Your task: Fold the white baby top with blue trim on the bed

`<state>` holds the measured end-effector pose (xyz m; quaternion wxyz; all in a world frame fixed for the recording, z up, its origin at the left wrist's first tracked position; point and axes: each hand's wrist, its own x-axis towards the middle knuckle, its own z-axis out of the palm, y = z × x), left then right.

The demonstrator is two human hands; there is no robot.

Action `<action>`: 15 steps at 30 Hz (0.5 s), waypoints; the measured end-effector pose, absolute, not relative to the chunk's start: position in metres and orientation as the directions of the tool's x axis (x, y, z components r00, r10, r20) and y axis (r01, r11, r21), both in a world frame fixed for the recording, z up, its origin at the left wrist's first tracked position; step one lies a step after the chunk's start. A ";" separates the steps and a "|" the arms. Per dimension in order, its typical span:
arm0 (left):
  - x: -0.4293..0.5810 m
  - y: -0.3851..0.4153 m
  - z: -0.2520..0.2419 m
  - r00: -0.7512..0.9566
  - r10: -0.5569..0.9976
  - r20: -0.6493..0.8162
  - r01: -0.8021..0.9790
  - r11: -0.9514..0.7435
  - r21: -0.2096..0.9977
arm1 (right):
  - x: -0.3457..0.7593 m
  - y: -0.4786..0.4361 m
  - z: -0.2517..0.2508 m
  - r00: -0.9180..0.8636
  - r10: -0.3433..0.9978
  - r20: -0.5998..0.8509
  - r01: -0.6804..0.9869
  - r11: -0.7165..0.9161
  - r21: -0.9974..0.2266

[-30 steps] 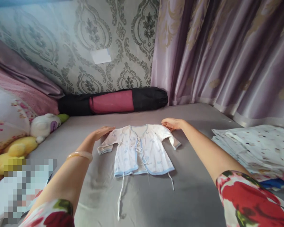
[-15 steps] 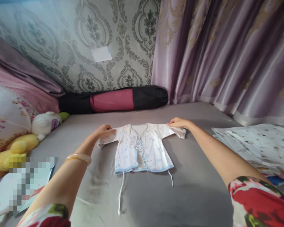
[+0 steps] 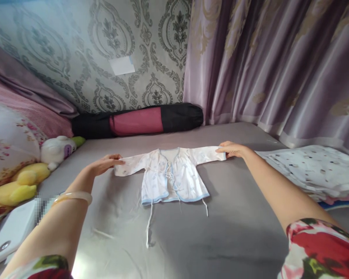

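Observation:
A small white baby shirt (image 3: 157, 182) with pale blue trim and a faint print lies front up on the grey bedsheet, its sleeves spread to both sides. White tie strings are knotted down its front, and loose ends trail below the hem. My left hand (image 3: 106, 163) is closed on the cuff end of the left-side sleeve. At the opposite cuff, my right hand (image 3: 233, 148) pinches the other sleeve between thumb and fingers. Both sleeves look stretched out nearly straight.
A black and dark pink rolled bag (image 3: 136, 121) lies along the wall. Plush toys (image 3: 26, 180) and a floral pillow (image 3: 11, 143) are at left, near a white device (image 3: 14, 232). Folded spotted cloth (image 3: 314, 170) is at right, below the purple curtain (image 3: 250, 69).
Both hands have moved outward along the sleeves to the cuffs. The sleeves, bunched and folded before, now lie straighter and wider apart. The view has shifted slightly.

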<state>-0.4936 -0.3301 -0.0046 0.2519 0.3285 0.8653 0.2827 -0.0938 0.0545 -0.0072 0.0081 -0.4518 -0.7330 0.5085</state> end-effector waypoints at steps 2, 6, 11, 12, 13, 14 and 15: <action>-0.491 -0.333 -0.009 -0.628 0.735 -0.256 0.370 0.571 0.733 | -0.094 0.051 -0.012 -0.550 0.746 -0.376 0.662 0.114 -0.741; -0.490 -0.332 -0.021 -0.711 0.695 -0.108 0.467 0.581 0.666 | -0.093 0.050 -0.026 -0.531 0.833 -0.157 0.765 0.391 -0.512; -0.486 -0.327 -0.027 -0.741 0.671 0.030 0.634 0.685 0.360 | -0.088 0.044 -0.036 -0.594 0.805 -0.015 0.789 0.578 -0.210; -0.483 -0.326 -0.027 -0.740 0.670 0.056 0.655 0.699 0.288 | -0.088 0.040 -0.035 -0.587 0.809 -0.023 0.799 0.575 -0.173; -0.479 -0.325 -0.027 -0.740 0.665 0.096 0.668 0.714 0.210 | -0.090 0.035 -0.032 -0.575 0.818 -0.016 0.813 0.568 -0.128; -0.474 -0.322 -0.026 -0.737 0.661 0.145 0.676 0.726 0.128 | -0.094 0.027 -0.029 -0.564 0.825 0.014 0.823 0.564 -0.076; -0.469 -0.317 -0.026 -0.724 0.662 0.193 0.682 0.730 0.052 | -0.100 0.019 -0.026 -0.560 0.826 0.061 0.826 0.563 -0.027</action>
